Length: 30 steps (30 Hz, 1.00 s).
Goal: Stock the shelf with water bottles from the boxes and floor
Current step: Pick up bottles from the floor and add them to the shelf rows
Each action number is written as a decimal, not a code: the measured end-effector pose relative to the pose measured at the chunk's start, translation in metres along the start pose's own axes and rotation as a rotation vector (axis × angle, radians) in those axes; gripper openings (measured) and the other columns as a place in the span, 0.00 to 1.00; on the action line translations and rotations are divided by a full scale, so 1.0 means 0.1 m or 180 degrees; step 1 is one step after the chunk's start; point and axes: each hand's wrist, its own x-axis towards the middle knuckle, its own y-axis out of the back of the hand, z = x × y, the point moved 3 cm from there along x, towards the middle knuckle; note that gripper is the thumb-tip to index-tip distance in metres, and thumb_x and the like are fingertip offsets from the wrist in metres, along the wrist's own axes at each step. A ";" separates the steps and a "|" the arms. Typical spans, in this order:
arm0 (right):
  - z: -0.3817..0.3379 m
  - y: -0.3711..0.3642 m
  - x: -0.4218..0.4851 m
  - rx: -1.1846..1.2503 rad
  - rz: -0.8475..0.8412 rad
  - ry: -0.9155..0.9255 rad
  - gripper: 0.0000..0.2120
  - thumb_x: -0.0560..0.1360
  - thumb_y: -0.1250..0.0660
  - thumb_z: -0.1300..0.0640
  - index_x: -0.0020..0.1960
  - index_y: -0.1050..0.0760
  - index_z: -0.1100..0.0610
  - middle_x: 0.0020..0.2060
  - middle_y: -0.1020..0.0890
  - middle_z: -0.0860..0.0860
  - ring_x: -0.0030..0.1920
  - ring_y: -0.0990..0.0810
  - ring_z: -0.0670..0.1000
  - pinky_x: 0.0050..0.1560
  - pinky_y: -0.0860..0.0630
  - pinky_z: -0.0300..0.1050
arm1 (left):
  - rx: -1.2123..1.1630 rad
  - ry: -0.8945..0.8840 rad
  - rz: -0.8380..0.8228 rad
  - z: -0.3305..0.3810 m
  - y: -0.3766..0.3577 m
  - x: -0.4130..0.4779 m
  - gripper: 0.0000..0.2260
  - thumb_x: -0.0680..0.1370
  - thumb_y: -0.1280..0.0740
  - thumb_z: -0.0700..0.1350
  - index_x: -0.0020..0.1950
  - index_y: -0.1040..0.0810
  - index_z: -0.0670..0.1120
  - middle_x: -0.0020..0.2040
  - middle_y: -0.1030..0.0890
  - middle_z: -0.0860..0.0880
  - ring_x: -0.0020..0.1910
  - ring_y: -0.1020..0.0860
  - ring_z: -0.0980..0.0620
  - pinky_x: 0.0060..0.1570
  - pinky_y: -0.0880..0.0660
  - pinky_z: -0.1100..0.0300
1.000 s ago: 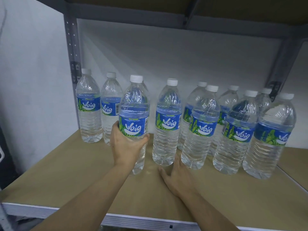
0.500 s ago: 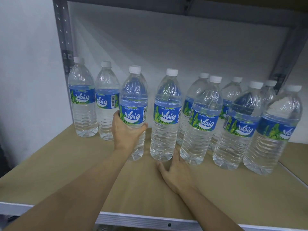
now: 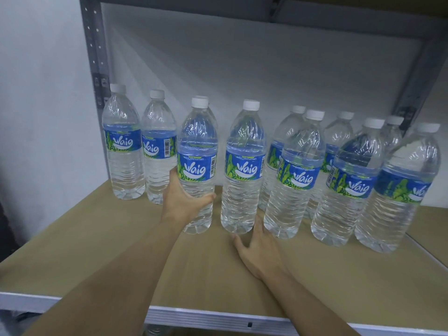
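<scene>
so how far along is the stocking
Done: roughly ten capped bottles stand on the shelf. In hand: the left hand grips a front-row bottle, its base at the board; the right hand lies flat beside it. Left: front board is bare; the remaining stock is out of view.

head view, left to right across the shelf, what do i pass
grey post → corner bottle → second bottle → left hand → gripped bottle → middle bottle → right hand → bottle beside it → next front bottle → rightmost bottle; bottles behind overlap, left out
</scene>
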 end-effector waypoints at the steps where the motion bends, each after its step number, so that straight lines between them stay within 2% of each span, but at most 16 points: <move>1: 0.00 0.00 0.00 0.0025 0.0010 0.0011 0.36 0.75 0.39 0.36 0.76 0.46 0.51 0.66 0.25 0.52 0.65 0.26 0.55 0.60 0.29 0.48 | 0.0004 0.0001 -0.0006 0.00 0.00 0.00 0.40 0.61 0.18 0.46 0.67 0.35 0.52 0.53 0.24 0.59 0.54 0.27 0.58 0.55 0.34 0.65; 5: 0.01 -0.03 0.00 0.0088 0.0009 0.0031 0.39 0.75 0.39 0.36 0.77 0.50 0.51 0.67 0.26 0.53 0.65 0.25 0.56 0.62 0.28 0.49 | -0.0024 0.0019 0.0052 0.01 0.01 -0.01 0.39 0.61 0.18 0.45 0.66 0.35 0.51 0.52 0.24 0.59 0.54 0.26 0.58 0.54 0.34 0.65; 11: 0.00 -0.01 0.00 0.0061 -0.0007 0.0035 0.38 0.75 0.38 0.37 0.78 0.50 0.51 0.66 0.25 0.53 0.65 0.26 0.55 0.62 0.29 0.48 | -0.0031 0.0017 0.0081 0.01 -0.01 -0.03 0.38 0.62 0.18 0.45 0.66 0.35 0.50 0.52 0.25 0.58 0.53 0.27 0.58 0.54 0.34 0.65; 21: -0.02 0.00 -0.01 0.0055 -0.0070 0.0018 0.40 0.76 0.39 0.37 0.79 0.52 0.53 0.68 0.27 0.54 0.66 0.26 0.56 0.64 0.29 0.48 | -0.0020 -0.0041 0.0126 -0.04 -0.04 0.00 0.42 0.61 0.18 0.48 0.69 0.36 0.51 0.57 0.23 0.56 0.57 0.27 0.56 0.55 0.33 0.63; 30: -0.02 0.00 -0.01 0.0074 -0.0051 0.0000 0.39 0.74 0.39 0.37 0.78 0.48 0.52 0.68 0.27 0.53 0.64 0.25 0.56 0.61 0.27 0.49 | -0.0206 -0.0179 0.0028 -0.07 -0.04 -0.01 0.42 0.62 0.18 0.46 0.70 0.38 0.51 0.58 0.24 0.57 0.59 0.27 0.57 0.57 0.34 0.64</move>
